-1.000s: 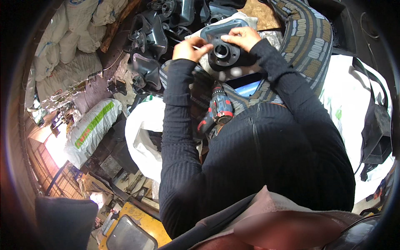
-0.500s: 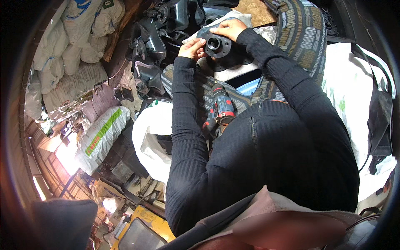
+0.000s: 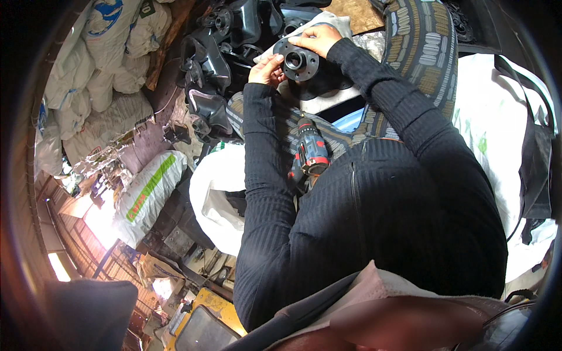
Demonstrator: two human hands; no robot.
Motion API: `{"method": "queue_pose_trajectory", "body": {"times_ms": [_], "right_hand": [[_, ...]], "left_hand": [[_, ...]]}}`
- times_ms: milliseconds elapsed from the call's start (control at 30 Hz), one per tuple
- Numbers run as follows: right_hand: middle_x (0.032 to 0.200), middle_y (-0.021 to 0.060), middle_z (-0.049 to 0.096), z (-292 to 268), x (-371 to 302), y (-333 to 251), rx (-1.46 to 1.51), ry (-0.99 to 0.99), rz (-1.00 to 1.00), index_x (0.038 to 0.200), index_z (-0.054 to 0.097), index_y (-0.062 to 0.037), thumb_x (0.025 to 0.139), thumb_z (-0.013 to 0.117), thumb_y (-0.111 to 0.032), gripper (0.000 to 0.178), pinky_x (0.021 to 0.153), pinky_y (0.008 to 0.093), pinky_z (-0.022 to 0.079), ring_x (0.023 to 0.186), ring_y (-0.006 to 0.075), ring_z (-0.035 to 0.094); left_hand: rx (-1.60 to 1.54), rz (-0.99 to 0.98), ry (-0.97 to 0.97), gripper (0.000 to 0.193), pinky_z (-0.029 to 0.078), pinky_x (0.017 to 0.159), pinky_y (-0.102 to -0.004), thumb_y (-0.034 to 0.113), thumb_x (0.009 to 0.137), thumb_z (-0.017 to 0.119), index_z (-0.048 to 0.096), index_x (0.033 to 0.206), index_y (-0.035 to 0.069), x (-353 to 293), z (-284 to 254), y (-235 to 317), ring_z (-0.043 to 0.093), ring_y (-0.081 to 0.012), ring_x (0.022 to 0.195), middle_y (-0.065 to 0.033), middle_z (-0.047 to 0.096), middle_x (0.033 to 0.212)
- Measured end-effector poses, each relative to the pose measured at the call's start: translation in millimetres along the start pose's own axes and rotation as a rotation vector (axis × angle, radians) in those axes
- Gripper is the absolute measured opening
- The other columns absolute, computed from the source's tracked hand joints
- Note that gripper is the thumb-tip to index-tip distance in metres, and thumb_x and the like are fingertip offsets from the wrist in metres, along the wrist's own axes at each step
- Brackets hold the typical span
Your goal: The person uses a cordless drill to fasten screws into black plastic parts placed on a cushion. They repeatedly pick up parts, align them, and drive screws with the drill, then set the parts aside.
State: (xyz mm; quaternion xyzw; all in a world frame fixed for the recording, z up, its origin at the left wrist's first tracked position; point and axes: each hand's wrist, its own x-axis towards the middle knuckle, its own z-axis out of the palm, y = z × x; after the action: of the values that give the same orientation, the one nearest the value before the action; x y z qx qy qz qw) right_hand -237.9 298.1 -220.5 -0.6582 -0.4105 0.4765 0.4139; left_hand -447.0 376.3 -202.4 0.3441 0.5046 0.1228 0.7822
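Observation:
Between my hands is a black round flange (image 3: 307,71) with a raised hollow hub and small holes around its rim. My left hand (image 3: 267,71) pinches its left edge with thumb and fingertips. At the top edge, my right hand (image 3: 318,40) is closed with thumb and fingers on it. Under the flange lies a wider dark piece (image 3: 331,85) on a white cloth or sack (image 3: 319,104) across my lap; whether the two are joined I cannot tell. A grey and red cordless drill (image 3: 312,149) rests on my lap, its bit end pointing away from me.
Several black moulded parts (image 3: 218,64) with round collars are heaped at the far left. White sacks (image 3: 213,202) stand beside me, another white bag (image 3: 494,134) at right. Stuffed sacks (image 3: 105,64) are stacked far left. A yellow-framed seat or panel (image 3: 213,319) lies lower left.
The flange has shifted slightly left and its face has turned a little between my fingers. Both hands moved with it and keep their hold. The drill stays on my lap.

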Motion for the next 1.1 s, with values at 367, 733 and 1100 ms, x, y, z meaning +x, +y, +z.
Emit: {"method": "queue_pose_trajectory", "body": {"times_ms": [367,733,1100], "right_hand": [[0.078,0.0120,0.067,5.8,0.8,16.9,-0.165,0.012,0.037,0.082,0.070,-0.0073,0.074,0.058,-0.063,0.057,0.069,0.0349,0.048,0.073,0.0240,0.064],[0.057,0.0120,0.057,3.3,-17.3,28.5,-0.219,0.084,0.071,0.060,0.058,-0.0059,0.070,0.061,-0.068,0.063,0.058,0.0376,0.045,0.057,0.0247,0.058],[0.054,0.0139,0.052,13.3,-21.8,41.1,-0.196,0.195,-0.037,0.061,0.057,-0.0031,0.074,0.062,-0.063,0.061,0.050,0.0382,0.041,0.051,0.0266,0.054]], "left_hand": [[-0.043,0.028,0.081,0.019,0.050,0.069,-0.0352,0.018,0.082,0.069,0.062,0.098,0.011,3.4,1.9,-13.2,0.064,-0.0181,0.081,-0.0041,0.066,0.095],[0.077,0.321,0.285,0.025,0.035,0.043,-0.0205,0.030,0.084,0.067,0.068,0.093,0.006,10.7,26.1,-47.5,0.045,-0.0043,0.048,0.0041,0.055,0.060],[1.268,0.602,0.090,0.048,0.049,0.076,-0.0347,0.019,0.078,0.063,0.053,0.122,0.004,-125.5,13.0,-2.1,0.062,-0.0289,0.083,-0.0160,0.061,0.098]]}}
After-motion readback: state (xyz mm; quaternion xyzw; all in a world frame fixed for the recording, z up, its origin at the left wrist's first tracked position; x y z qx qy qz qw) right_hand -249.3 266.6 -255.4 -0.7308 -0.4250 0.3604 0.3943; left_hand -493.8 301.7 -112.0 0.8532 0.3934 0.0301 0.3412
